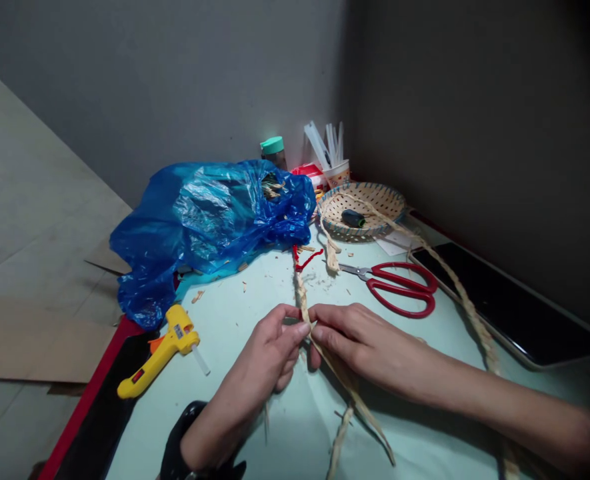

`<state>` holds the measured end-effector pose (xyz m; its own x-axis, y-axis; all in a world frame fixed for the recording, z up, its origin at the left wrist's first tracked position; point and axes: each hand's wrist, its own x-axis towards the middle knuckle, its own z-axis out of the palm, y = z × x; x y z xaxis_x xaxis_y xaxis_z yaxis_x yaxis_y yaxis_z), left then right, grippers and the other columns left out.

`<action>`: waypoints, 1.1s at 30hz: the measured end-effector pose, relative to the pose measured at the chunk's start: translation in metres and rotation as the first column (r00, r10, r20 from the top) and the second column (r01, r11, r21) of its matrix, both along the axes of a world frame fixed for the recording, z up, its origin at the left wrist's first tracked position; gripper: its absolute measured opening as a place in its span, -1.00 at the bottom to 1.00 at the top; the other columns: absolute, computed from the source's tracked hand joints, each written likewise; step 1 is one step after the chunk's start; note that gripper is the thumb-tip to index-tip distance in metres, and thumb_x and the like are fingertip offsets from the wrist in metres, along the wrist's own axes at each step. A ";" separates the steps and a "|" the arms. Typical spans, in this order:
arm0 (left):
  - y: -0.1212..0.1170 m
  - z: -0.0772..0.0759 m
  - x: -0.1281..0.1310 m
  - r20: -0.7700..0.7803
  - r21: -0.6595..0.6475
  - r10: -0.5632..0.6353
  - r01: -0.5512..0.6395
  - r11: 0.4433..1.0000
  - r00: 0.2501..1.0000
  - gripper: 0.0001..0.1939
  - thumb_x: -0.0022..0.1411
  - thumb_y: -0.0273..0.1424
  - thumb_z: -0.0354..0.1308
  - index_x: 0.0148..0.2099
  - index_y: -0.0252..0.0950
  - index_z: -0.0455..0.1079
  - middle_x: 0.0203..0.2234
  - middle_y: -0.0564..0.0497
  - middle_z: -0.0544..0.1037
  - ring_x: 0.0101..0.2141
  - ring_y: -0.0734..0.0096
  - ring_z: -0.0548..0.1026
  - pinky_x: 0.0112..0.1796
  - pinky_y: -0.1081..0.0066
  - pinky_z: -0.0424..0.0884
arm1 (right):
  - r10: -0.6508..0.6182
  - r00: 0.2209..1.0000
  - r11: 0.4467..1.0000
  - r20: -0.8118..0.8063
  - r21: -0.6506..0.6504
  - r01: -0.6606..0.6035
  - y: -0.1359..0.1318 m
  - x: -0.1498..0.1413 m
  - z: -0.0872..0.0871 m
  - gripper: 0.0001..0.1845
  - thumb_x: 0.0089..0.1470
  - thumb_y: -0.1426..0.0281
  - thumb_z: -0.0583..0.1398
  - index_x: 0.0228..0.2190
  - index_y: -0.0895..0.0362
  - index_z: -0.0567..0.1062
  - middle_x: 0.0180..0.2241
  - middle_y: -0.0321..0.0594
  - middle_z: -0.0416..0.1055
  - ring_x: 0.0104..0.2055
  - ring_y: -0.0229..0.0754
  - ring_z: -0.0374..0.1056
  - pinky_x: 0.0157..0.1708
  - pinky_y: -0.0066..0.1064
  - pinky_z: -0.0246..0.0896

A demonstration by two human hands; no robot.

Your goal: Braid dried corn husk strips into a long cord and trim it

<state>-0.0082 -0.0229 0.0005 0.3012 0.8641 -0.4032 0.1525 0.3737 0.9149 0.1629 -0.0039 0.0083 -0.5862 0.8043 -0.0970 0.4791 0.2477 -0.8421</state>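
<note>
A pale plant-fibre braid runs down the middle of the table, with red string tied at its far end. My left hand pinches the braid from the left, thumb against forefinger. From the other side my right hand grips the same braid and its strands just below. Loose strands trail from under my right hand toward me. To the right lie scissors with red handles, blades pointing left. Another long braid curves from the basket past my right forearm.
A yellow glue gun lies at the left edge. Behind it sits a blue plastic bag. A woven basket holds a dark object. Beside it are a cup of white sticks and a green-lidded jar. A dark-screened tablet lies right.
</note>
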 end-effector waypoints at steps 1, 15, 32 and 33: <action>0.000 0.001 0.000 -0.072 0.042 0.004 -0.001 0.999 0.997 -0.81 0.28 -0.20 -0.02 -0.19 -0.20 0.18 -0.70 0.26 0.10 -0.68 0.56 -0.04 -0.63 0.51 -0.08 | -0.029 0.996 0.999 0.079 0.047 0.026 -0.002 -0.001 0.002 -0.68 0.25 0.30 -0.04 -0.38 0.14 0.42 -0.42 -0.23 0.42 -0.36 -0.24 0.27 -0.42 -0.47 0.00; -0.008 0.008 0.006 -0.500 0.251 0.039 0.102 0.963 0.865 -0.73 0.30 -0.30 -0.13 -0.45 -0.24 0.17 -0.70 0.13 0.33 -0.62 0.46 0.32 -0.47 0.45 0.16 | 0.042 0.964 0.969 0.261 0.224 -0.103 -0.015 -0.004 0.002 -0.72 0.23 0.34 -0.05 -0.42 0.13 0.36 -0.58 -0.26 0.32 -0.63 -0.35 0.05 -0.59 -0.42 -0.23; -0.007 0.011 0.001 0.121 0.090 0.071 -0.083 0.992 0.990 -0.84 0.18 -0.33 0.15 -0.30 -0.35 0.36 -0.58 0.10 0.40 -0.54 0.57 0.30 -0.43 0.54 0.18 | -0.091 0.987 0.995 -0.129 0.020 0.094 0.000 -0.002 -0.002 -0.70 0.24 0.18 -0.01 -0.36 0.13 0.34 -0.45 -0.25 0.41 -0.39 -0.22 0.30 -0.37 -0.42 0.10; -0.007 0.011 0.001 0.127 0.100 0.060 -0.073 0.992 0.990 -0.83 0.19 -0.33 0.14 -0.27 -0.36 0.37 -0.55 0.07 0.44 -0.52 0.54 0.34 -0.42 0.53 0.20 | -0.037 0.983 0.993 -0.180 -0.113 0.017 0.002 -0.003 -0.005 -0.67 0.25 0.15 -0.03 -0.34 0.13 0.33 -0.47 -0.27 0.39 -0.44 -0.24 0.29 -0.41 -0.43 0.11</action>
<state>-0.0068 -0.0298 0.0116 0.2833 0.9192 -0.2736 0.0137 0.2813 0.9595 0.1604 -0.0020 0.0035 -0.5801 0.8106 -0.0801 0.3215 0.1375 -0.9369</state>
